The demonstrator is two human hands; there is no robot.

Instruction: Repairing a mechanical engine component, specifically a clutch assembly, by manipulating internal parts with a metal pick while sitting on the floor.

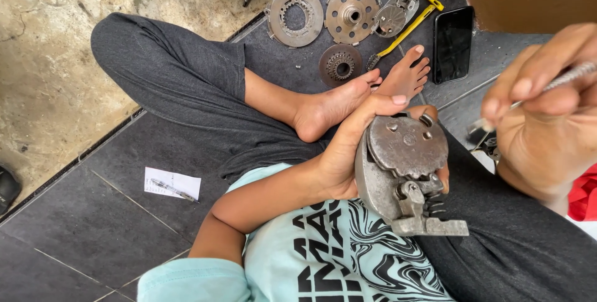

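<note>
My left hand (348, 146) grips a grey metal clutch-like assembly (401, 171) with a round plate, springs and a flat bar at its bottom, held over my lap. My right hand (544, 109) is raised close to the camera at the right, fingers closed on a thin silvery metal tool (569, 77) whose shaft points down-left toward the assembly, its tip just short of the part. I sit cross-legged on the floor with bare feet (373, 90) in front of me.
On the dark tiles ahead lie a toothed ring plate (295, 16), a drilled disc (351, 13), a small geared hub (340, 64), another metal part with yellow-handled pliers (410, 9), and a black phone (452, 44). A paper slip with a pen (172, 185) lies left.
</note>
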